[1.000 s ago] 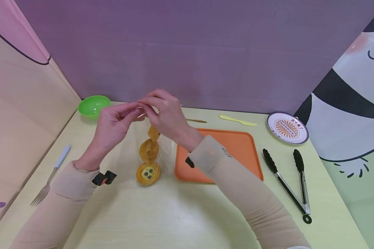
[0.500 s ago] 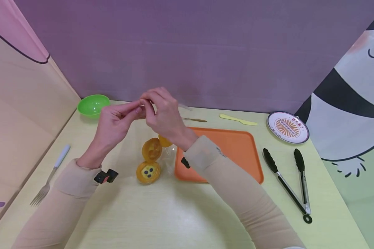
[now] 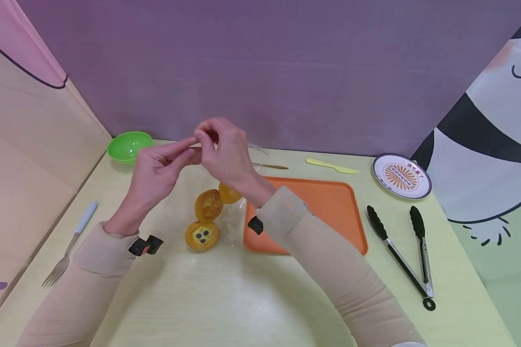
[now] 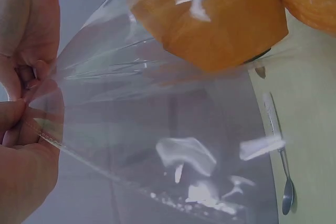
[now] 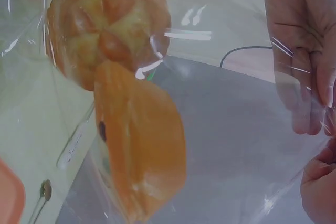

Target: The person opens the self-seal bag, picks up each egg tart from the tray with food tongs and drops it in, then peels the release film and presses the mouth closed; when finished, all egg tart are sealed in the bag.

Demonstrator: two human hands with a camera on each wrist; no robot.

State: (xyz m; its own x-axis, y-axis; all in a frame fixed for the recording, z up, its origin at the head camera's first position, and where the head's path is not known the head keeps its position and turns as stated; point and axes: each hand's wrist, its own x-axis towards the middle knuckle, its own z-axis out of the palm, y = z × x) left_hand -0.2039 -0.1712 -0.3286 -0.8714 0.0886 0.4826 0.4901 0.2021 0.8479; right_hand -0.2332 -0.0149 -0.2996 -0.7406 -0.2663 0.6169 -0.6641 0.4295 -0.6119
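A clear plastic bag (image 3: 233,226) hangs from both hands, with toy-like pastries inside. My left hand (image 3: 153,179) pinches the bag's edge from the left, its index finger stretched toward the other hand. My right hand (image 3: 227,156) pinches the same edge between thumb and curled fingers, fingertips meeting the left ones. Lowest in the bag is a round pastry with dark dots (image 3: 202,236). Above it sits a round golden pastry (image 3: 209,205), and a third pastry (image 3: 229,193) is partly covered by the right wrist. Seen close in the left wrist view, the bag film (image 4: 131,145) spreads from the fingertips.
An orange tray (image 3: 325,217) lies right of the bag. Behind are a green bowl (image 3: 130,146), a gold-coloured utensil (image 3: 272,166) and a yellow knife (image 3: 332,166). A fork (image 3: 71,246) lies left; a patterned plate (image 3: 402,176) and black-tipped tongs (image 3: 422,270) are right.
My right hand has shifted slightly back and its fingers have curled more at the bag's edge. The topmost pastry has moved right inside the bag. The left hand stays nearly still.
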